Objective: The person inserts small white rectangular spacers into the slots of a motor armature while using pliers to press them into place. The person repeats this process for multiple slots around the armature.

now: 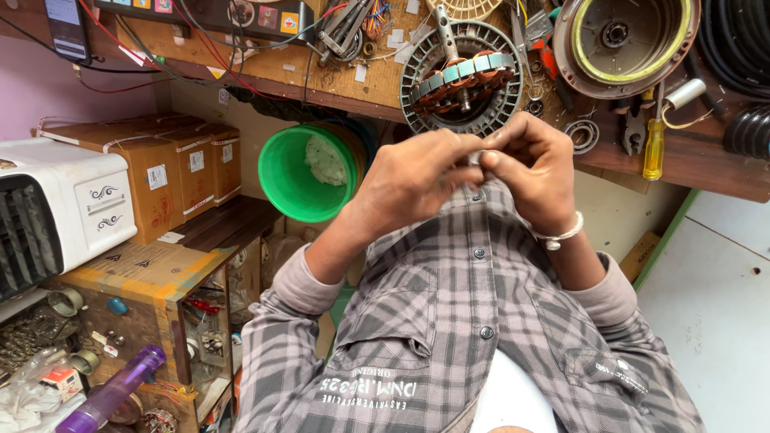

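Copper-wound and ringed in grey steel, a fan motor stator [463, 76] lies on the wooden counter [690, 164] just beyond the person's two hands. The view looks down the person's checked shirt [449, 321], so the scene reads upside down.

Both hands meet in front of the chest. The left hand [417, 178] and the right hand [536, 170] are curled inward with fingertips pressed together, pinching something small and pale [475, 158] between them. Only a sliver of it shows; whether it is tape, a sleeve of insulation or a wire end cannot be told. A pale bangle [561, 235] sits on the right wrist.

As a judgement, the piece is tiny and held only by fingertips, so a slip could send it down into the shirt folds or the clutter below, where it would be hard to find. The green bucket [309, 172] and open cardboard boxes [172, 164] stand near enough to swallow it.

A yellow-handled screwdriver [654, 148] and a round metal motor cover [624, 40] lie on the counter to the side, well apart from the hands. The cover is cut off by the frame edge, and the fingers hide most of the pinched piece and how it is gripped.
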